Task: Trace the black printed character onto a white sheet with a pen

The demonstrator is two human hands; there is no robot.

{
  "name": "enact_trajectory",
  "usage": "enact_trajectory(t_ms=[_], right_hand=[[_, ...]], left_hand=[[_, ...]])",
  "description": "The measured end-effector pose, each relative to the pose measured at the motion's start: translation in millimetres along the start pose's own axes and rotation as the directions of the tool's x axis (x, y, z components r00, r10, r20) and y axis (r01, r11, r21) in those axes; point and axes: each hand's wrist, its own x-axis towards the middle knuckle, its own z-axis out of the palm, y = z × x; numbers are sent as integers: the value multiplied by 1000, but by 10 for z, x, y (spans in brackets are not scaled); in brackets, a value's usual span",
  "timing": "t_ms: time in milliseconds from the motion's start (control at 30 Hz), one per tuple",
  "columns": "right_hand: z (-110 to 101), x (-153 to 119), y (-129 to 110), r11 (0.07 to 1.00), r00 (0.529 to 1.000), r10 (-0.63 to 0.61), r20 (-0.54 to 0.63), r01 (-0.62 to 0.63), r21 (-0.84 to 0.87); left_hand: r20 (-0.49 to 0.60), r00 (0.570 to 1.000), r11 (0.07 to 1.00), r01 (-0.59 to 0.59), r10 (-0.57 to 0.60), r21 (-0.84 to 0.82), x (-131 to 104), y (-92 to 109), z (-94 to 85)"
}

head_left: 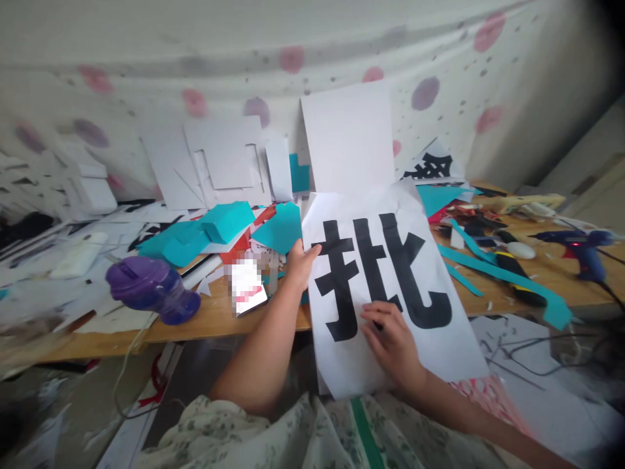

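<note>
A white sheet of paper (390,355) printed with a large black character stands tilted toward me, its lower end near my lap and its upper part resting at the table. My left hand (303,262) grips its left edge, thumb on the front. Over the lower middle of the character is my right hand (390,335), fingers pinched together. A small dark piece shows between those fingers, too little of it to name. Behind the sheet's top leans a blank white board (347,140). Just left of my left hand lies a teal piece (280,228).
A purple cup (151,286) and a phone-like item (248,286), partly blurred, lie at left on the wooden table (288,319). To the right are a blue glue gun (581,251), a yellow-and-black tool (520,280) and teal strips (508,277). Cables hang below.
</note>
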Motion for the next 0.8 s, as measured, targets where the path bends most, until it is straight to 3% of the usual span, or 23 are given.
enact_trajectory(t_ms=[67,133,233,300,367,433,500,533,567,633,733,800], right_hand=[[-115,108,-9,907,960,277,-46,-245,343],[-212,229,-49,673,873,487,20,-390,629],[-287,352,-141,378,790,595,151,-441,814],[-297,377,-188,319,779,596,197,-454,832],[-315,380,-181,382,804,567,176,-446,810],[-386,388,-93,622,876,479,54,-382,683],[-531,413,82,913,949,287,-127,-231,338],[-623,426,194,983,964,172,-203,-154,103],[-718,437,313,986,964,90,-252,-122,-113],[-887,440,543,913,947,90,-308,-202,-354],[-998,402,777,848,915,298,-273,-385,-363],[-983,377,840,821,898,365,-244,-434,-370]], left_hand=[[15,1000,1000,-17,17,-12,11,-27,2],[30,999,999,-27,27,-26,16,-36,9],[40,999,999,-26,28,-43,14,-20,11],[41,999,999,-17,19,-48,11,-6,2],[48,999,999,-5,7,-53,11,3,-9],[60,998,998,5,-1,-63,15,8,-18],[69,998,997,7,-2,-77,20,15,-19],[70,998,996,7,-1,-85,23,21,-19],[72,997,996,7,0,-93,26,28,-19],[77,997,993,8,1,-114,33,42,-24],[63,998,990,11,-2,-142,50,56,-47],[53,998,988,25,-17,-156,61,55,-59]])
